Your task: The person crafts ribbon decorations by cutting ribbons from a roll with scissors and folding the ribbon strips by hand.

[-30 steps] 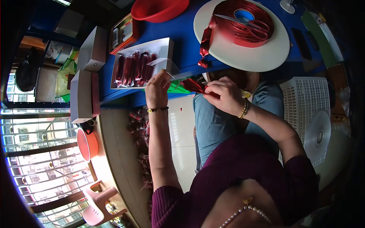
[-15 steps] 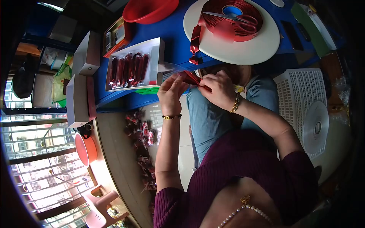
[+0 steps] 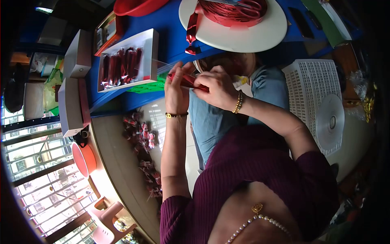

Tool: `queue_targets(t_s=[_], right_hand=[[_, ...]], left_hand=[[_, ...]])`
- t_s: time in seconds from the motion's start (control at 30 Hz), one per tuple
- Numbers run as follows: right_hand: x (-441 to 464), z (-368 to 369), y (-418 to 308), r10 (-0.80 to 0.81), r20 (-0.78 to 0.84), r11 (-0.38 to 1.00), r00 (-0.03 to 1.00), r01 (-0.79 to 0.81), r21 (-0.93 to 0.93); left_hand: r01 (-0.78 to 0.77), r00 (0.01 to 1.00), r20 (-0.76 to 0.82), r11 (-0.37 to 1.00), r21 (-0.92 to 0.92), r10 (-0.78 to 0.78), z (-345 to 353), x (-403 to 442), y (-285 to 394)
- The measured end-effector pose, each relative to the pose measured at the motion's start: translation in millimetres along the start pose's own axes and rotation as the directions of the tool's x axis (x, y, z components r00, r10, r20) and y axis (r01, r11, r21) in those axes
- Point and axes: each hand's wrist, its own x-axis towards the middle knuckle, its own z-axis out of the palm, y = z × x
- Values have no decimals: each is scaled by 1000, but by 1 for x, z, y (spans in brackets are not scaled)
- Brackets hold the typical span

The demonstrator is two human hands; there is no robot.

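Over my lap, both hands hold a folded piece of shiny red ribbon [image 3: 186, 79]. My left hand [image 3: 177, 90] pinches its left end, palm turned inward. At the other end, my right hand [image 3: 219, 88] has its fingers curled round the ribbon. A thin clear strip, perhaps plastic film, stretches from near my left fingers toward the white box [image 3: 154, 53]. Inside that box lie several wrapped dark red pieces [image 3: 124, 65]. A roll of red ribbon [image 3: 235, 16] rests on the white round board [image 3: 256, 38], its loose end hanging over the edge; scissors [image 3: 248, 5] lie on the roll.
A blue table [image 3: 168, 24] spans the top, with a red basin [image 3: 138, 7] on it. At right stands a white plastic basket [image 3: 310, 81]. Red ribbon bundles [image 3: 142, 132] lie low at left, near a pink stool [image 3: 106, 221].
The view has shifted, so the table's things sit further up and left. My hands have drawn closer together on the ribbon, and my left fingers now point more upward.
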Motion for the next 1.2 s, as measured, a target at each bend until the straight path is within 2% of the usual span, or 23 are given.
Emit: queue_targets(t_s=[0.03,0.07,0.13,0.17,0.2,0.23,0.3,0.4,0.63,0.77,0.87,0.93,1.0,1.03,1.1,1.13,1.2], right_hand=[[-4,1,1,51,120,999,991,-48,-20],[-7,-2,-1,55,128,998,990,-53,-23],[-11,-9,-6,-39,46,998,998,37,43],[-18,-14,-4,-55,128,998,990,52,25],[-24,-17,-1,-58,135,998,989,54,28],[-30,-18,3,-125,122,992,985,127,-9],[-39,-14,9,-211,86,976,974,216,-43],[-41,-6,15,-207,52,975,977,210,-74],[-40,-1,15,-221,33,966,975,223,-131],[-41,2,17,-234,20,964,972,234,-128],[-42,2,19,-220,36,963,975,223,-149],[-41,-1,21,-217,45,961,975,222,-166],[-43,-3,22,-230,4,964,973,229,-135],[-44,-3,22,-229,3,964,973,228,-136],[-45,0,21,-232,15,968,973,232,-97],[-46,2,19,-231,28,968,973,233,-92],[-45,12,18,-251,24,963,968,252,-93]], left_hand=[[63,998,20,995,-80,-61,-2,-1,-1],[123,992,45,980,-158,-118,-3,-2,-1],[142,990,24,954,-266,-141,-12,1,-1],[146,988,1,943,-299,-153,-17,1,1],[140,988,-18,937,-318,-154,-20,1,2],[135,988,-24,937,-322,-150,-25,2,1],[192,981,62,895,-403,-183,-33,2,-3],[219,967,-25,878,-425,-253,-28,-1,-8],[218,964,-45,873,-436,-263,-36,-4,-15],[280,940,-75,878,-387,-333,-22,-13,-27],[443,895,174,771,-457,-411,-30,-25,-60],[471,879,152,776,-420,-451,-23,-29,-59],[507,861,221,808,-301,-459,-40,-23,-56],[473,881,211,808,-352,-424,-40,-23,-42],[387,905,-16,836,-390,-426,-55,-16,-37],[369,900,-94,860,-353,-425,-55,-15,-35],[326,932,-73,907,-268,-356,-55,-16,-39]])
